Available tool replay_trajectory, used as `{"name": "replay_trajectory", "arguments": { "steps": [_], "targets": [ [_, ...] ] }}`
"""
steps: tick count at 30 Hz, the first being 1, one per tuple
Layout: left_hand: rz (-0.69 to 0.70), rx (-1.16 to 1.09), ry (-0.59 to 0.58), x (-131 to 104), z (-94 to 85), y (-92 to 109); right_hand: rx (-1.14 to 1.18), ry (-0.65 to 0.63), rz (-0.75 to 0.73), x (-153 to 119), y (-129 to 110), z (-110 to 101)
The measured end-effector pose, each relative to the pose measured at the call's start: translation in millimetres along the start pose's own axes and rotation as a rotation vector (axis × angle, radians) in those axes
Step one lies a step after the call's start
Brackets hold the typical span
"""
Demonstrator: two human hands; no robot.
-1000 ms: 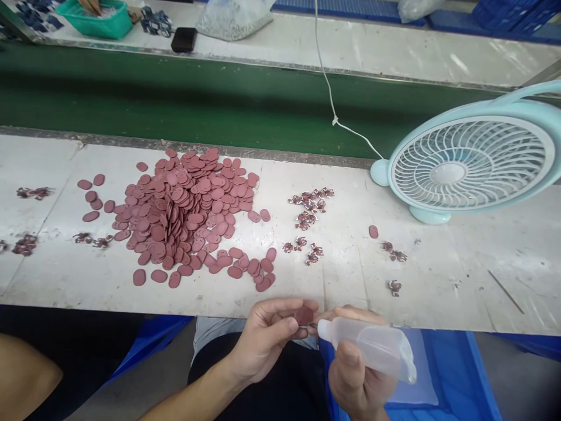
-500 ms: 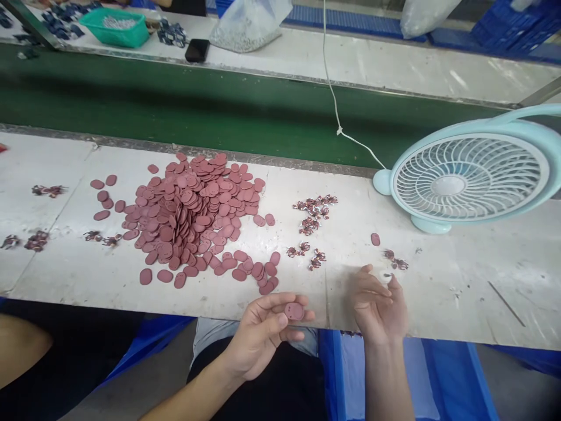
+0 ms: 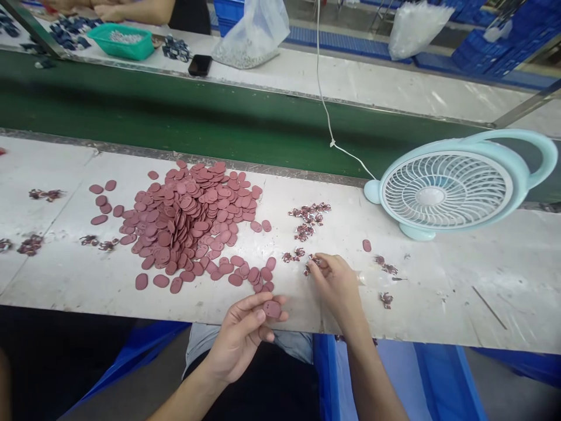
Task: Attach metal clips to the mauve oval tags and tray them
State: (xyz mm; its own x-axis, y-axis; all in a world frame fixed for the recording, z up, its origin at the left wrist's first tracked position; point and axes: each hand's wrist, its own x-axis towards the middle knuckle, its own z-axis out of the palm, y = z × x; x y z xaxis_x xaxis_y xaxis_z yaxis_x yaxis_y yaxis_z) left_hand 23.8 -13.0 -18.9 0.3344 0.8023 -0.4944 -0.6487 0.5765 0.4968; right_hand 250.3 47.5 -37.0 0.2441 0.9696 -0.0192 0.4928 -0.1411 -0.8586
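Observation:
My left hand (image 3: 243,333) pinches a flat, oval dull-red disc (image 3: 272,309) with small holes between thumb and fingers, just above the table's front edge. My right hand (image 3: 335,286) reaches down to the table, thumb and fingertips closed around a small brown-and-white piece (image 3: 312,264) that they partly cover. Beside that hand, a translucent bottle-like object (image 3: 370,278) with a thin dark tip points right; I cannot tell whether it is held or lying there. More small brown-and-white pieces (image 3: 309,216) lie beyond the right hand. Left of them spreads a large heap of red discs (image 3: 188,213).
A light-blue fan (image 3: 447,190) stands at the right, its white cord (image 3: 326,111) running up across the green strip (image 3: 263,117). One loose disc (image 3: 367,245) and a thin stick (image 3: 488,307) lie nearby. Across, a co-worker's arm (image 3: 144,11) is behind a green basket (image 3: 123,44).
My right hand has moved left from near the loose disc and closed at the small pieces. A brown-and-white piece now shows at the right where that hand was. My left hand still holds its disc.

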Motion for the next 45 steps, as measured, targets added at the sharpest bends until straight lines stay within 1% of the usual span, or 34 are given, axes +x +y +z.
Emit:
{"name": "replay_trajectory", "arguments": {
  "steps": [2,5,8,10,11,13,15,16,18,20,23,25,28,32,35,38,41,45],
  "targets": [
    [-0.016,0.012,0.008,-0.2,1.6,-0.5,-0.121,-0.015,-0.01,13.0,3.0,3.0],
    [-0.03,0.02,0.018,-1.1,3.1,-1.3,-0.234,-0.053,-0.011,23.0,1.5,-1.8],
    [-0.029,0.01,0.02,-1.8,3.6,-1.9,-0.274,-0.063,-0.017,18.1,-8.3,-14.6],
    [-0.023,0.011,0.015,-2.2,3.5,-2.6,-0.255,-0.054,-0.024,3.8,-18.6,-23.9],
    [-0.021,0.015,0.011,-2.4,3.5,-3.2,-0.187,-0.07,-0.024,-6.7,-24.5,-27.7],
    [-0.016,0.031,0.006,-3.0,3.9,-5.1,0.067,-0.158,0.002,-32.0,-37.0,-31.6],
    [0.003,0.057,0.008,-3.2,4.8,-8.1,0.359,-0.256,0.09,-57.6,-48.6,-29.8],
    [0.019,0.072,0.005,-3.1,5.5,-9.9,0.463,-0.284,0.149,-68.4,-53.5,-27.0],
    [0.062,0.102,-0.018,-2.4,7.3,-13.7,0.552,-0.28,0.253,-83.7,-60.3,-19.6],
    [0.1,0.125,-0.066,-1.4,9.2,-17.1,0.582,-0.254,0.301,-90.7,-63.2,-13.0],
    [0.128,0.137,-0.138,-0.1,11.4,-20.2,0.58,-0.234,0.309,-92.3,-63.4,-9.0],
    [0.13,0.131,-0.152,0.1,11.8,-21.2,0.561,-0.24,0.306,-91.8,-63.0,-9.3],
    [0.129,0.15,-0.131,-0.1,10.9,-21.8,0.534,-0.254,0.298,-91.3,-62.8,-10.6],
    [0.153,0.276,-0.076,-0.9,9.3,-21.1,0.514,-0.252,0.287,-91.0,-61.6,-10.5],
    [0.178,0.332,-0.034,-2.2,9.7,-19.7,0.508,-0.282,0.255,-89.5,-60.3,-11.4],
    [0.174,0.327,-0.043,-3.8,11.6,-19.2,0.511,-0.318,0.195,-87.4,-60.2,-14.1],
    [0.167,0.307,-0.035,-4.8,13.9,-20.4,0.502,-0.314,0.156,-86.3,-61.4,-15.5],
    [0.192,0.294,-0.013,-4.8,16.5,-21.8,0.57,-0.297,0.191,-86.5,-63.5,-12.1]
  ]
}}
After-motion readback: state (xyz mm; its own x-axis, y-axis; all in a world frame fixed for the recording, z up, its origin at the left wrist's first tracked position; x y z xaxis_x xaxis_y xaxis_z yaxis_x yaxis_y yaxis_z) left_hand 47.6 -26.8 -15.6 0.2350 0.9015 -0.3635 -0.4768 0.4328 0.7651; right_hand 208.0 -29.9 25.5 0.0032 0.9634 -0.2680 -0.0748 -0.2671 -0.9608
